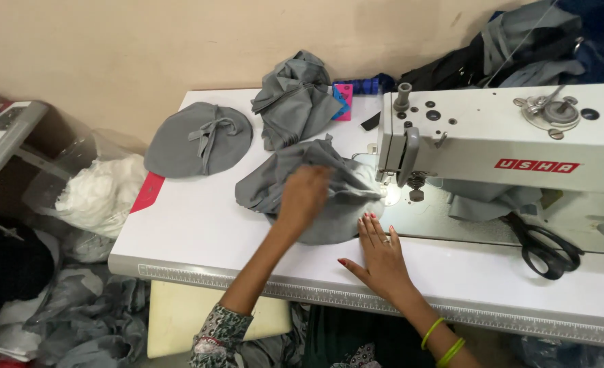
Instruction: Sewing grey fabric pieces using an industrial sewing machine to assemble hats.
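Left hand [304, 194] pinches grey cloth [329, 197] (bunched by the needle); right hand [380, 253] lies flat on the table [200, 225], fingers spread.

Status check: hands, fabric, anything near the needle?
Left hand gripping grey fabric piece. Right hand flat on table, fingertips at fabric's edge. Fabric sits beside sewing machine needle area; scissors lie off right.

The left hand [304, 194] is motion-blurred, so its grip on the grey cloth [329, 197] cannot be read. The cloth's far end is hidden under the sewing machine [500, 146] head — the needle too is too small to make out. The machine and tabletop [200, 225] are cut off at the right edge; the scissors [544, 249] lie partly under cloth.
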